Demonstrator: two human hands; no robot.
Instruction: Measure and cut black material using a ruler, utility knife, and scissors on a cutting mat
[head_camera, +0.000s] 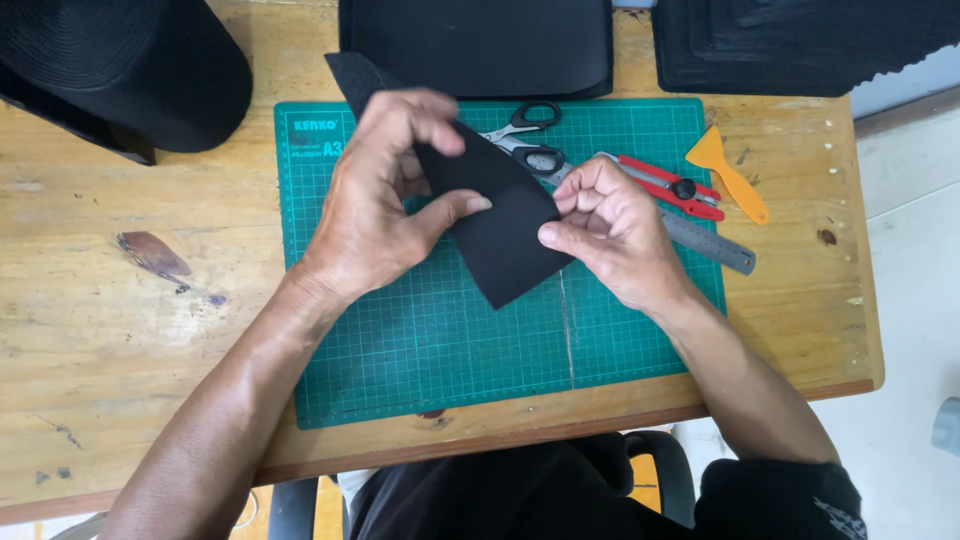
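Fabric strip (497, 230) between left hand (375, 200), right hand (610, 225), pinched over cutting mat (450, 350)

Single head view, looking steeply down, close over green cutting mat (450, 350) on wooden table (130, 330)

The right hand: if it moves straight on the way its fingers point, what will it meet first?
Probably the left hand. The right hand points left across the black fabric piece both hands pinch; depth is unclear.
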